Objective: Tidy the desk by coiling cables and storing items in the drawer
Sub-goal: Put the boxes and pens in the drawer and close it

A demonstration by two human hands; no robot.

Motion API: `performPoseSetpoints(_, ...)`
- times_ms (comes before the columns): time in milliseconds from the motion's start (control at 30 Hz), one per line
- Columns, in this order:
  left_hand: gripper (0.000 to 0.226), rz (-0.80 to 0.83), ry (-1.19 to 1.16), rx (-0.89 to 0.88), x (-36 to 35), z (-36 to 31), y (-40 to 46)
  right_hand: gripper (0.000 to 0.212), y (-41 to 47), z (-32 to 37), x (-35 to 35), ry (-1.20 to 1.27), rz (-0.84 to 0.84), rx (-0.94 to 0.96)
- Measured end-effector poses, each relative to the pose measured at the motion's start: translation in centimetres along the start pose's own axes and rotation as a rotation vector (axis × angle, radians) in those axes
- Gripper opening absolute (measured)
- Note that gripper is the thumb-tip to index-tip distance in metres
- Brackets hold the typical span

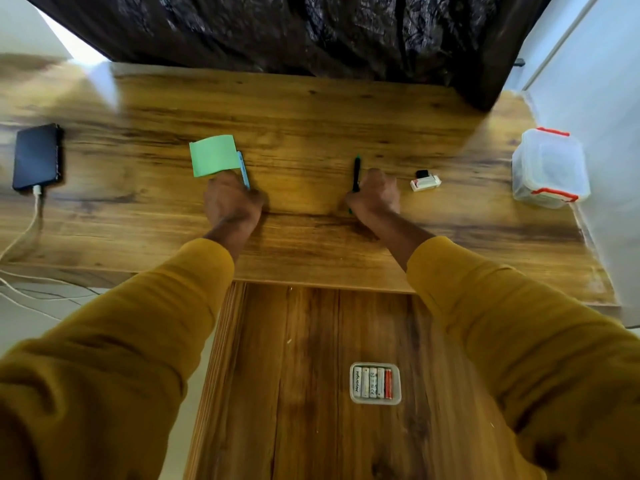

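A: So what's each hand got? Left hand (231, 202) has its fingers curled round a light blue pen (243, 169), right beside the green sticky notes (213, 155). Right hand (375, 197) is wrapped round a black pen with a green tip (356, 173).

B: Both on the wooden tabletop (311, 112), yeah. Drawer (304, 375) below is pulled open, holding a small tray of batteries (375, 383); one label reads something like "Heybright", the rest is too small.

A: Other stuff?

B: Phone (37, 156) far left with a white cable (24, 230) plugged in. A small white and black gadget (425, 181) near the right hand, and a clear box with red clips (550, 168) far right.
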State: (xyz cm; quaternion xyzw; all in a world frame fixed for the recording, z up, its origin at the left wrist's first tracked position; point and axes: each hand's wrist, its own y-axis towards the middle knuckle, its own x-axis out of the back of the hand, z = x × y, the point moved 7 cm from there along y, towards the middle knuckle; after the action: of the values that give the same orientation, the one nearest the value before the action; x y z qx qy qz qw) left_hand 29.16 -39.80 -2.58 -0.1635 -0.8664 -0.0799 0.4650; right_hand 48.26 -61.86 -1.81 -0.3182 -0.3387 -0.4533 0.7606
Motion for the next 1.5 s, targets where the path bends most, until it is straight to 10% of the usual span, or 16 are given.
performPoseSetpoints(567,0.013,0.311,-0.554,0.09,1.3,1.1,-18.7,0.018,-13.7,-3.5,0.5,0.306,0.063,-0.01)
performPoseSetpoints(967,0.017,0.767,-0.184,0.099,-1.2,10.6,-36.5,0.016,-32.8,-13.7,-4.4,0.152,0.333,-0.084)
performPoseSetpoints(1500,0.021,0.803,0.003,0.081,-4.6,14.6,-40.0,0.021,-36.0,-19.8,-9.7,0.042,0.423,-0.247)
